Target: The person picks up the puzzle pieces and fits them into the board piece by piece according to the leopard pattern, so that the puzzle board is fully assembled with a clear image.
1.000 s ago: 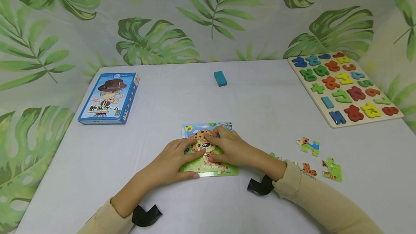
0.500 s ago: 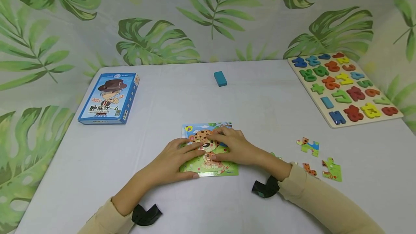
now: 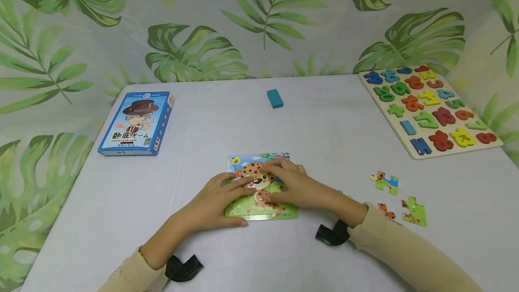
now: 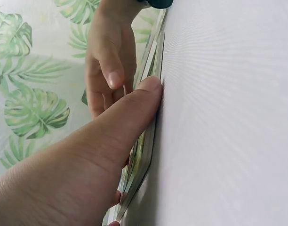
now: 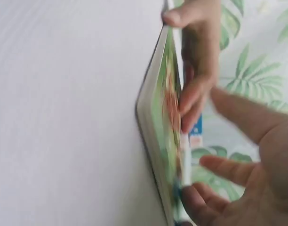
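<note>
A leopard-cub jigsaw puzzle (image 3: 259, 213) in its tray lies flat on the white table, its near edge facing me. My left hand (image 3: 212, 202) rests on its left part with fingers spread; in the left wrist view the thumb (image 4: 146, 89) lies along the tray's near edge. Over the right part is my right hand (image 3: 298, 186), fingers loosely bent. The right wrist view shows some of its fingertips at the puzzle's surface (image 5: 167, 113) and the thumb raised off it. No piece is seen held in either hand. Both hands cover part of the picture.
Several loose jigsaw pieces (image 3: 414, 212) lie right of the puzzle, some partly hidden by the right forearm. A blue card game box (image 3: 135, 123) stands back left, a teal block (image 3: 275, 98) back centre. A wooden board of coloured numbers and letters (image 3: 430, 111) lies back right.
My right hand has shifted slightly right across the puzzle, uncovering more of the cub. My left hand's fingers have moved a little; its place is almost the same.
</note>
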`<state>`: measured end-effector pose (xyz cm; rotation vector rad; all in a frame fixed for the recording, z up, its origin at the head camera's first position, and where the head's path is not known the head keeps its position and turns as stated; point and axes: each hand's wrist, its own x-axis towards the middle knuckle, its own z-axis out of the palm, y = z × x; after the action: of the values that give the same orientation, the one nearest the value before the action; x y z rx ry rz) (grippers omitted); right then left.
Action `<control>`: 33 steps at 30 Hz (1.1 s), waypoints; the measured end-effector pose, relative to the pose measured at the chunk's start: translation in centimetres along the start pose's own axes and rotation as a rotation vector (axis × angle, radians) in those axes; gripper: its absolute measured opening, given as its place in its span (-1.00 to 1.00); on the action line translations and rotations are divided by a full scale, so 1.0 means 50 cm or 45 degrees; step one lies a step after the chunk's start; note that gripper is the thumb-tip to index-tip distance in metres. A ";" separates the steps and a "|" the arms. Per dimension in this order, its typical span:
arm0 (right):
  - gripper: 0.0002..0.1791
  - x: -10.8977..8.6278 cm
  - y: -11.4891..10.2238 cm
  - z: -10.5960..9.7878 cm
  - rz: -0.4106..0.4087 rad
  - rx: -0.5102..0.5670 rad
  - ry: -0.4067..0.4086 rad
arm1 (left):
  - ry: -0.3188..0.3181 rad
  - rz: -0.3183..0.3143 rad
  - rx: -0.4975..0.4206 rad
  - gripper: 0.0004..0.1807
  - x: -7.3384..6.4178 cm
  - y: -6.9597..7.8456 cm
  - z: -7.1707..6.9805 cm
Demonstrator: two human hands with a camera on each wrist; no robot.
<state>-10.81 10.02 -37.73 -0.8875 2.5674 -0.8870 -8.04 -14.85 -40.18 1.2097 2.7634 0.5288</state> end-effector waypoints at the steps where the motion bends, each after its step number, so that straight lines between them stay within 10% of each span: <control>1: -0.30 -0.006 -0.002 -0.008 0.011 0.043 -0.013 | 0.002 -0.001 -0.001 -0.25 0.000 0.000 0.001; 9: -0.33 -0.113 0.013 -0.090 0.038 0.199 0.169 | -0.006 -0.012 -0.015 -0.24 -0.001 0.002 0.002; 21: -0.25 -0.289 0.111 -0.159 0.227 0.085 0.577 | -0.031 -0.035 -0.030 -0.24 -0.002 0.000 0.002; 33: -0.36 -0.328 0.233 -0.140 0.295 0.210 0.675 | -0.022 -0.033 -0.031 -0.24 -0.003 0.000 0.004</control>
<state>-6.59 30.89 -38.68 -0.3237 2.8853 -1.3830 -7.91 -14.91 -40.36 1.1660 2.7463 0.5457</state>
